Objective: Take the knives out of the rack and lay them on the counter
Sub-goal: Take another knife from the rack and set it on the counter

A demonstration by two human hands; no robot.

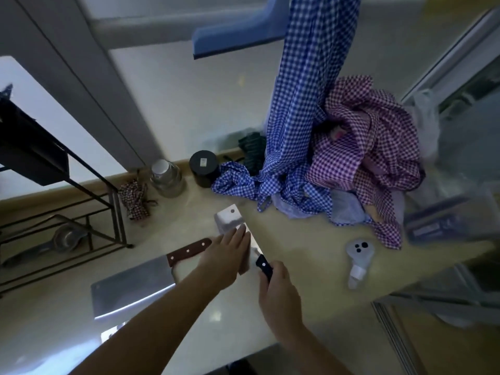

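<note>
Right hand (276, 289) grips the black-handled cleaver (230, 220) by its handle, left hand (224, 255) flat with fingers extended on its blade, brown-handled cleaver (130, 288) lying just beside on the counter (311, 253).

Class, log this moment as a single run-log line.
right hand: grips black-handled cleaver | left hand: flat on its blade | brown-handled cleaver: lying on counter

Two bare forearms are reaching in from the lower edge, no sleeves, watches or bracelets showing. The left hand (226, 262) and right hand (276, 290) are wearing no gloves or rings; the fingers (238, 235) are showing short, unpainted nails.
</note>
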